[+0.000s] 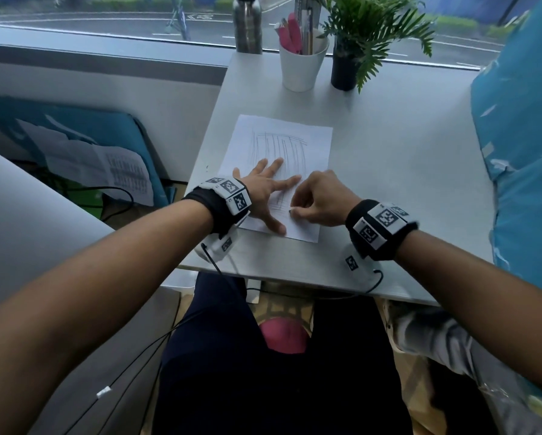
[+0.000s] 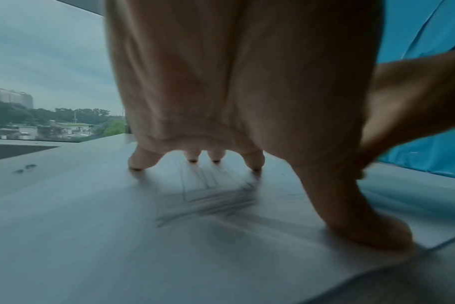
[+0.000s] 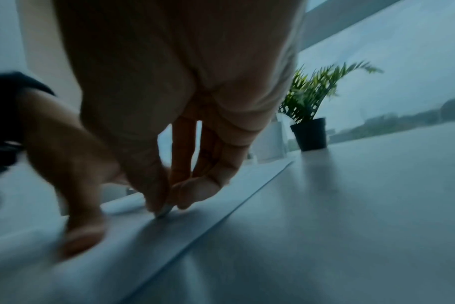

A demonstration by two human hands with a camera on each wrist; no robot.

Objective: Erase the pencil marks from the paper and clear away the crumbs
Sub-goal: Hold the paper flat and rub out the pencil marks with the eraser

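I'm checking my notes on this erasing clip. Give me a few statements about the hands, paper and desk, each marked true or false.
1. The left hand lies flat on the paper. True.
2. The right hand is empty. False: it pinches a small eraser.
3. The pencil marks are all gone. False: many lines remain.
4. A white cup stands beside a plant. True.
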